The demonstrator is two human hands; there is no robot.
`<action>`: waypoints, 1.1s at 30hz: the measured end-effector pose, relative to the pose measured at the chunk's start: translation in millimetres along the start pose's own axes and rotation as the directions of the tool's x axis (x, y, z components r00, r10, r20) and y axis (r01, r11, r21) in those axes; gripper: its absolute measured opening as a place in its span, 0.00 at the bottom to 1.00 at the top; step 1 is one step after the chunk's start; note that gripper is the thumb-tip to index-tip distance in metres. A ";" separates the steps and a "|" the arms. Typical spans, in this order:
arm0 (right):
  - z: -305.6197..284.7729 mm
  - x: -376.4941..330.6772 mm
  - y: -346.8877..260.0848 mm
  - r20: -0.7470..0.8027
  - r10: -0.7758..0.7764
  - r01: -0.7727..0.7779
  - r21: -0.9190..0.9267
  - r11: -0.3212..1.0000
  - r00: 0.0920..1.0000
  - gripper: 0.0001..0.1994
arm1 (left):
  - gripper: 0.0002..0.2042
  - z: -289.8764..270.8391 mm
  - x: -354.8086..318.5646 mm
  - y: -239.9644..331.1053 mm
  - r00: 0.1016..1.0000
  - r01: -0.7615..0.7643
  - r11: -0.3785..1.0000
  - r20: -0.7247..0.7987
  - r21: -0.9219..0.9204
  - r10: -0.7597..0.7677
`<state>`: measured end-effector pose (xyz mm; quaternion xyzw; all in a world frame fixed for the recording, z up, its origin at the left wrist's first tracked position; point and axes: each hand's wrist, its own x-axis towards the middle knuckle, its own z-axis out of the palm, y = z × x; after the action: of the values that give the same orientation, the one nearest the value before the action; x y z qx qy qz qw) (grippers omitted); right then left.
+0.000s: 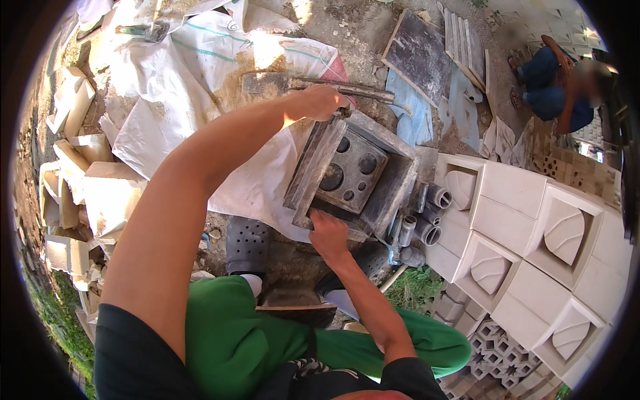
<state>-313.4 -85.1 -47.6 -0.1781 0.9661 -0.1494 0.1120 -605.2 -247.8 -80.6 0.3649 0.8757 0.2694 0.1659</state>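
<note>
At the left of the frame, cream blocks (pixel 113 200) are heaped beside a white sack (pixel 157 120), whose dark marks, near the top, are too small to be read. The left arm is stretched from lower left to upper centre, the left hand (pixel 325 102) being clenched on the upper corner of a grey open box (pixel 395 190) at centre. Its lower edge is grasped by the bent fingers of the right hand (pixel 329 233), the forearm being raised obliquely from lower right of centre.
</note>
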 end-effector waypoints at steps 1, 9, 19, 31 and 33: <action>-3.5 1.7 0.8 0.009 -0.003 0.003 -0.009 1.000 1.000 0.17 | 0.20 -3.3 -2.3 1.0 1.000 -0.001 1.000 0.006 -0.013 0.001; -18.2 2.4 6.9 -0.027 -0.051 0.051 -0.012 0.999 0.998 0.13 | 0.16 -23.2 -3.2 5.9 0.987 0.024 0.997 0.163 -0.066 -0.013; -1.5 -5.5 9.4 -0.117 -0.081 0.079 -0.024 0.997 0.990 0.13 | 0.21 -13.5 8.9 3.2 0.942 0.317 0.846 0.248 -0.429 -0.227; 0.0 -8.8 7.1 -0.136 -0.081 0.083 0.010 0.996 0.987 0.18 | 0.17 -12.6 4.5 -4.3 0.976 0.158 0.936 0.196 -0.315 -0.099; -3.8 -7.6 9.8 -0.131 -0.093 0.092 -0.011 0.996 0.987 0.16 | 0.17 -7.3 -5.6 1.9 0.997 0.074 0.944 -0.003 -0.321 -0.079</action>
<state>-310.6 -72.5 -46.0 -0.2127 0.9625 -0.1632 0.0408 -603.9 -253.4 -73.1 0.2965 0.8350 0.4045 0.2264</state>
